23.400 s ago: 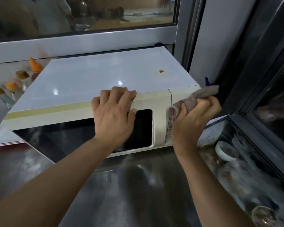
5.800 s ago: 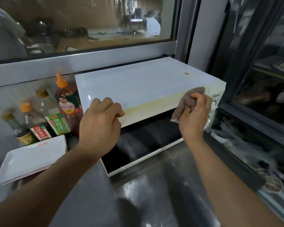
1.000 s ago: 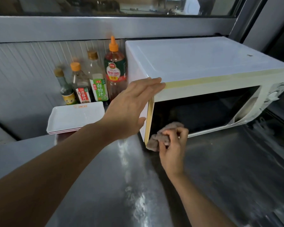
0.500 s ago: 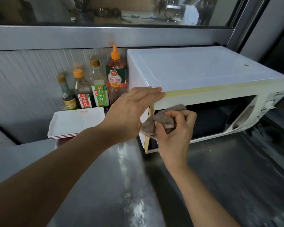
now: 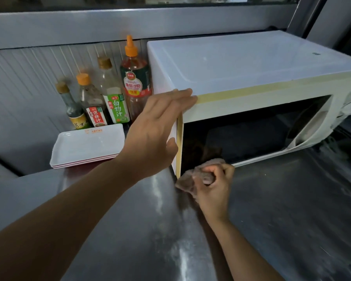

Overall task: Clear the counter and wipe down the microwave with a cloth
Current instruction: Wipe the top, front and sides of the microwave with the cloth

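Left of the microwave (image 5: 251, 63): four sauce bottles (image 5: 136, 82) (upright), stacked trays (image 5: 85, 147).

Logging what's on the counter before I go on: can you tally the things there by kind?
Bottles: 4
Trays, stacked: about 3
Microwave: 1
Cloth: 1, held in the right hand
Total: about 9

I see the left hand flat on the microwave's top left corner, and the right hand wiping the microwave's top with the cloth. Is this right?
Not quite. In the head view the right hand holds the cloth at the lower left corner of the microwave front, not on its top. The left hand does lie flat on the top left corner.
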Motion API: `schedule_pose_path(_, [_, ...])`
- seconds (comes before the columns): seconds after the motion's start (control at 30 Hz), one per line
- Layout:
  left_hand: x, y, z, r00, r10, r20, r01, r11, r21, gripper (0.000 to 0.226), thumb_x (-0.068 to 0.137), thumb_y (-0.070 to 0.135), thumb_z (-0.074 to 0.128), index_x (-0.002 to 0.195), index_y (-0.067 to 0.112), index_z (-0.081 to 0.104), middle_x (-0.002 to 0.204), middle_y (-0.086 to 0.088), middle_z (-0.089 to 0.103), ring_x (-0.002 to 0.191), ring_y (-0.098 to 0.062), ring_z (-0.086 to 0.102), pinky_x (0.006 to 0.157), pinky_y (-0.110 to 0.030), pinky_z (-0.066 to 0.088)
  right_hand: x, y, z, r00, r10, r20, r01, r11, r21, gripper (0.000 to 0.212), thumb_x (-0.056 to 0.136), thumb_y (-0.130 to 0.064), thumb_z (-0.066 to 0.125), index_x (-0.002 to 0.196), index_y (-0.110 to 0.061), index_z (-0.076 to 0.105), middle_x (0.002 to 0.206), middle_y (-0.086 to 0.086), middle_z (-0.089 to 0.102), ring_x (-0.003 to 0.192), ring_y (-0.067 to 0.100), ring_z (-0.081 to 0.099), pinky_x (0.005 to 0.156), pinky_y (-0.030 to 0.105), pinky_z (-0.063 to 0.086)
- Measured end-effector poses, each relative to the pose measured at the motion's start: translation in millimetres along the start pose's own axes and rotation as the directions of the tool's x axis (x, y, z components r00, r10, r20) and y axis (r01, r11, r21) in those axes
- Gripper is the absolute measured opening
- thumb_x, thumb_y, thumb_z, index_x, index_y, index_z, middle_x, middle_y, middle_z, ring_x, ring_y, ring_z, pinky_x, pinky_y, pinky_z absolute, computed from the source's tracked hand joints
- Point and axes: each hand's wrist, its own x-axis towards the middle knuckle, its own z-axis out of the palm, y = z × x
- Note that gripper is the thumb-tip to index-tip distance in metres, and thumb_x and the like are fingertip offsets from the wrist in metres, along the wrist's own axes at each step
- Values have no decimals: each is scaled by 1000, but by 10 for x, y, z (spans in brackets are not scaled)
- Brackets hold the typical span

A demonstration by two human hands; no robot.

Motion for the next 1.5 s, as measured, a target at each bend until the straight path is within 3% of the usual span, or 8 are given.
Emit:
schedule_pose_path(0.23, [0, 1, 144, 996, -12, -84, 13, 1000, 13, 73, 58, -14, 61, 128, 4, 52, 135, -8, 51, 127, -27, 44, 108, -28, 31, 533, 482, -469, 960, 207, -190, -232, 965, -120, 22, 77, 10, 64, 94, -1, 55, 119, 22, 39, 92, 19, 49, 79, -3, 33])
schedule_pose_path(0.4, [5, 25, 193, 991, -30, -131, 35, 999, 36, 69, 59, -15, 67, 125, 2, 53, 132, -10, 53, 125, -28, 45, 108, -22, 28, 851, 678, -723, 934, 182, -306, -250, 948, -199, 20, 78, 8, 58, 98, 8, 57, 119, 29, 46, 100, 24, 51, 90, 19, 37])
schedule_pose_path(0.53, [7, 38, 187, 991, -31, -132, 37, 999, 37, 70, 58, -15, 65, 125, 1, 53, 132, -12, 53, 125, -30, 45, 108, -25, 30, 1165, 841, -979, 920, 154, -361, -271, 914, -302, 16, 73, 2, 56, 87, 9, 62, 97, 24, 61, 93, 39, 60, 88, 43, 49])
schedule_pose_path(0.7, [20, 53, 196, 989, -44, -144, 48, 998, 30, 69, 58, -15, 68, 123, 1, 54, 131, -11, 53, 123, -31, 46, 105, -22, 30, 972, 642, -744, 898, 237, -371, -332, 918, -217, 27, 74, 9, 54, 101, 12, 53, 117, 32, 46, 106, 41, 50, 94, 30, 37])
schedule_pose_path(0.9, [-5, 59, 192, 993, -74, -90, 75, 997, 7, 79, 59, -10, 73, 128, 14, 43, 136, -3, 48, 126, -26, 43, 105, -13, 25, 503, 227, -452, 958, 154, -241, -199, 965, -174, 17, 67, 16, 54, 81, 7, 57, 110, 26, 48, 86, 24, 52, 79, 6, 31])
schedule_pose_path(1.23, [-36, 116, 60, 997, -82, -5, 82, 997, 5, 83, 58, -7, 70, 134, 10, 43, 140, -6, 43, 130, -22, 35, 106, -2, 10, -204, -287, 46, 949, 199, 243, -156, 970, -185, 16, 81, -1, 56, 91, -14, 57, 104, -16, 31, 86, 11, 52, 78, 9, 42])
schedule_pose_path(1.33, [-59, 133, -38, 996, -64, 60, 64, 998, -1, 86, 58, -7, 68, 138, 9, 39, 145, -7, 38, 136, -23, 30, 110, -8, 10, -237, -375, 9, 916, 206, 345, -123, 961, -248, 18, 83, -4, 57, 95, -17, 57, 110, -11, 40, 93, 15, 54, 81, 21, 45])
schedule_pose_path(1.5, [-76, 127, -177, 975, -70, 213, 69, 998, 16, 94, 66, 1, 68, 148, 17, 24, 156, 2, 21, 144, -15, 15, 112, -28, 24, -212, -525, -185, 913, 152, 380, -16, 941, -337, 19, 87, 0, 46, 87, -16, 56, 101, -20, 38, 90, 3, 52, 84, 16, 44])
